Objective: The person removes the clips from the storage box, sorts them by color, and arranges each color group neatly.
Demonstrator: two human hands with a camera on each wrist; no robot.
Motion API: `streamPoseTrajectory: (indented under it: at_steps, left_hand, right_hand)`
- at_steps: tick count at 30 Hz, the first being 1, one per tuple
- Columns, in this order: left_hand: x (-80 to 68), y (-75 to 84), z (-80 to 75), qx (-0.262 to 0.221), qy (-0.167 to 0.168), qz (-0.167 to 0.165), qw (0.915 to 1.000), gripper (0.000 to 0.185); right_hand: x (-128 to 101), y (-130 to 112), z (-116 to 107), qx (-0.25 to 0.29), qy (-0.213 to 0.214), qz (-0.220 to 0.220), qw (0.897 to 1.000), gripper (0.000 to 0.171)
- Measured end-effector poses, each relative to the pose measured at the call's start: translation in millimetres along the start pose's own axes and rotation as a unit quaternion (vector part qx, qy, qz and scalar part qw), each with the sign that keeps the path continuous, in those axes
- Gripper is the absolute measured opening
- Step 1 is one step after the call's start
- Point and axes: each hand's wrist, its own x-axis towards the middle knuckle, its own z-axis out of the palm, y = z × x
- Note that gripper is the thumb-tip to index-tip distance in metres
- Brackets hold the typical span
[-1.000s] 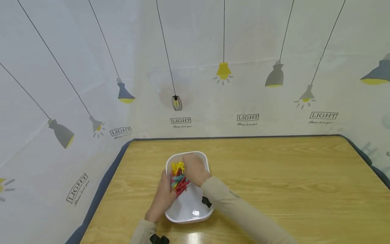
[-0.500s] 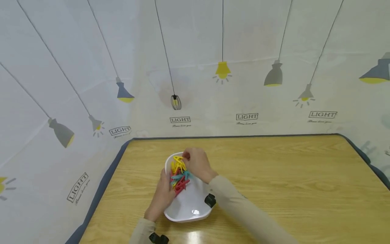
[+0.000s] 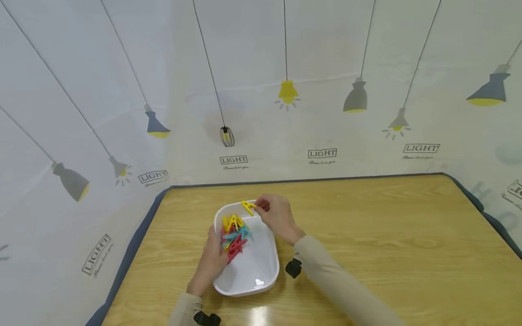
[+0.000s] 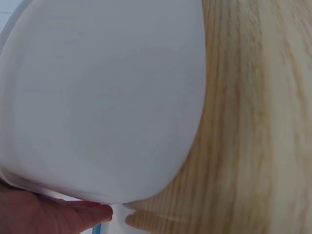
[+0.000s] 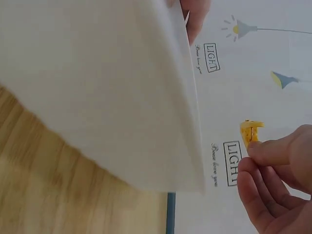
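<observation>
A white rectangular tray sits low over the wooden table, its left rim held by my left hand. In the left wrist view, fingers show against the tray's outer side. Yellow clothespins, blue-green clothespins and red clothespins lie heaped along the tray's left side. My right hand pinches one yellow clothespin between thumb and fingertips, over the tray's far rim. That same clothespin shows at my fingertips in the right wrist view.
The wooden table extends widely to the right of the tray. A pale cloth wall printed with lamps rises behind the table's dark edge. Black wrist cameras sit at both cuffs.
My right hand has come up out of the tray with a yellow clothespin and shifted slightly right. My left hand stays on the tray's rim. The head view has turned slightly.
</observation>
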Motion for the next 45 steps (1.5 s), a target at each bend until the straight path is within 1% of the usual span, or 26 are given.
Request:
streamPoseTrajectory:
  at_steps: [5, 7, 11, 14, 21, 27, 33, 36, 40, 42, 45]
  left_hand:
    - [0.9, 0.4, -0.8, -0.006, -0.002, -0.012, 0.9999, 0.083]
    - [0.9, 0.6, -0.7, -0.008, -0.004, -0.014, 0.9999, 0.082]
    - [0.7, 1.4, 0.3, -0.014, -0.011, -0.016, 0.9997, 0.082]
    - [0.5, 2.1, 0.9, -0.010, -0.014, -0.024, 0.9996, 0.083]
    - [-0.8, 1.6, 0.8, -0.006, -0.019, -0.042, 0.9989, 0.082]
    - [-3.5, 3.2, 1.9, -0.008, -0.020, -0.052, 0.9984, 0.081]
    - [-3.2, 5.3, 1.1, -0.012, -0.018, -0.041, 0.9989, 0.081]
    - [-1.8, 6.1, 0.4, -0.015, -0.020, -0.041, 0.9988, 0.082]
    - [-0.4, 7.5, -0.3, -0.020, -0.030, -0.057, 0.9977, 0.082]
    - [0.3, 8.3, -0.5, -0.021, -0.034, -0.065, 0.9971, 0.081]
    - [1.1, 9.5, -0.4, -0.022, -0.034, -0.065, 0.9971, 0.081]
  right_hand:
    - [-6, 15, -10, 0.023, 0.029, 0.016, 0.999, 0.005]
    - [-9, 22, -15, 0.032, 0.048, 0.019, 0.998, 0.006]
    - [-13, 39, -24, 0.033, 0.084, 0.022, 0.996, 0.008]
    - [-18, 50, -31, 0.032, 0.095, 0.028, 0.995, 0.008]
    - [-28, 74, -36, 0.041, 0.100, 0.071, 0.992, 0.007]
    - [-39, 89, -36, 0.029, 0.108, 0.089, 0.990, 0.008]
    - [-44, 101, -37, 0.024, 0.111, 0.121, 0.986, 0.007]
    - [-44, 104, -38, 0.017, 0.112, 0.139, 0.984, 0.007]
    - [-45, 103, -37, 0.005, 0.104, 0.162, 0.981, 0.007]
    - [-45, 101, -37, 0.002, 0.093, 0.174, 0.980, 0.008]
    - [-45, 97, -34, -0.001, 0.068, 0.191, 0.979, 0.011]
